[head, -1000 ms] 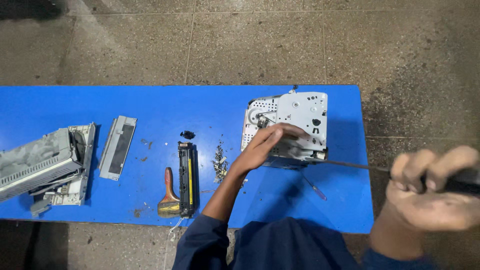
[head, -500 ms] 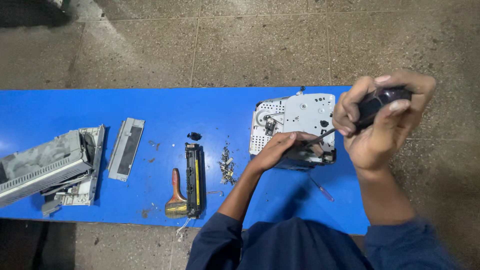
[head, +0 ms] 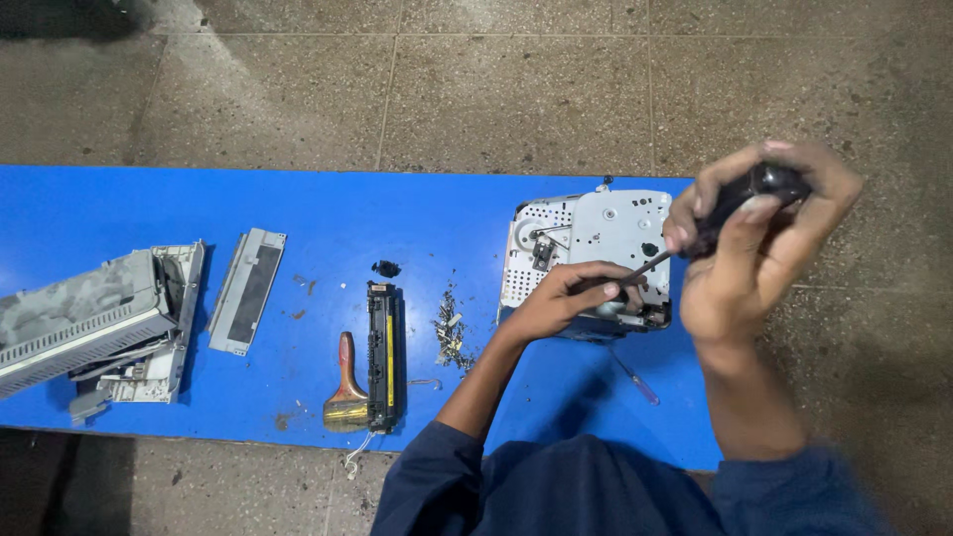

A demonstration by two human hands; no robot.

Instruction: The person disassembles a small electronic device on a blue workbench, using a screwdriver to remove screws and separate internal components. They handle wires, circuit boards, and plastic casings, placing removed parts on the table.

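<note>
A grey metal printer chassis (head: pixel 606 233) stands on the blue table (head: pixel 298 199) at the right. My left hand (head: pixel 571 298) rests on its near edge, fingers curled around the frame. My right hand (head: pixel 754 238) is raised over the chassis and gripped around the black handle of a screwdriver (head: pixel 740 199). The thin shaft slants down to the left, and its tip meets the chassis beside my left fingers.
A black and yellow roller unit (head: pixel 384 352) and a wooden-handled brush (head: pixel 346 387) lie mid-table, with metal scraps (head: pixel 450 328) beside them. A grey cover panel (head: pixel 246 290) and a stripped printer housing (head: pixel 94 323) lie at the left. A small screwdriver (head: pixel 633 375) lies near the front edge.
My right hand has swung up from low at the right to over the chassis, bringing the screwdriver tip down onto it. My left hand has stayed on the chassis.
</note>
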